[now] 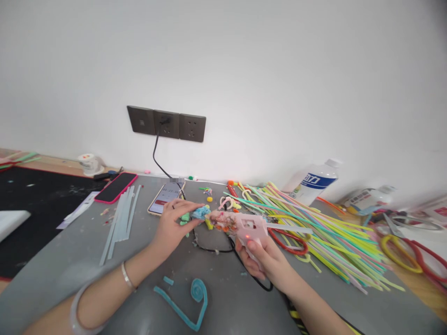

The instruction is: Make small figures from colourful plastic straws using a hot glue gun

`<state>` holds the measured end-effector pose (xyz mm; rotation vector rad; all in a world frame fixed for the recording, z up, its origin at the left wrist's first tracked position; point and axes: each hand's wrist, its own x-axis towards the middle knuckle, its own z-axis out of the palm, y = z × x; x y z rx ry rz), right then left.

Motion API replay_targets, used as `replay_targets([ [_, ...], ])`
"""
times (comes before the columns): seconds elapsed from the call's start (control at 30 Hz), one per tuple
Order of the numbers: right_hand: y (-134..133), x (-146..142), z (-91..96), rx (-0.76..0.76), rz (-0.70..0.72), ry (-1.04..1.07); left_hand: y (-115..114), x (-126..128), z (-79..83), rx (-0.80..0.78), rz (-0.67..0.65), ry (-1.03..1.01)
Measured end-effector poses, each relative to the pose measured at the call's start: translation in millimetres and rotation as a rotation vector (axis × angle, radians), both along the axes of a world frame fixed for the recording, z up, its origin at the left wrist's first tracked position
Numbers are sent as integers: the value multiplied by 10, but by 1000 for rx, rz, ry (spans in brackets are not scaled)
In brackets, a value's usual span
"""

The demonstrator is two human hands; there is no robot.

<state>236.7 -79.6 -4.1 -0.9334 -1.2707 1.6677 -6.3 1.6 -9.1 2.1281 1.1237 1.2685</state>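
Observation:
My left hand (179, 218) pinches a small fuzzy blue piece (201, 212) that looks made of pipe cleaner, with some green beside it at the fingers. In my right hand (260, 258) is a pink hot glue gun (249, 225), its red light lit and its front crusted with coloured fluff. The gun's nozzle end points left and meets or nearly meets the blue piece; I cannot tell if they touch. A clear glue stick (289, 228) pokes out of its back. Below the hands lies a blue pipe cleaner (199, 298), coiled at one end, with a short cut bit (168, 280) nearby.
Many coloured pipe cleaners (335, 246) spread over the right side, with red-handled scissors (289, 244) among them. Spare glue sticks (120, 218) and two phones, one pink-cased (117, 187), lie left. A black cord (155, 153) runs to the wall socket (166, 124). A white bottle (314, 181) stands behind.

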Motion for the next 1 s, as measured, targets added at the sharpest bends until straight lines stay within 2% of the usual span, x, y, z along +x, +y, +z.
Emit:
replay_targets([
  [0.8, -7, 12, 12, 47, -64, -37, -4, -10, 9, 4, 18, -32],
  [1.0, 4, 12, 18, 62, -32, -32, -2, -3, 4, 7, 4, -21],
])
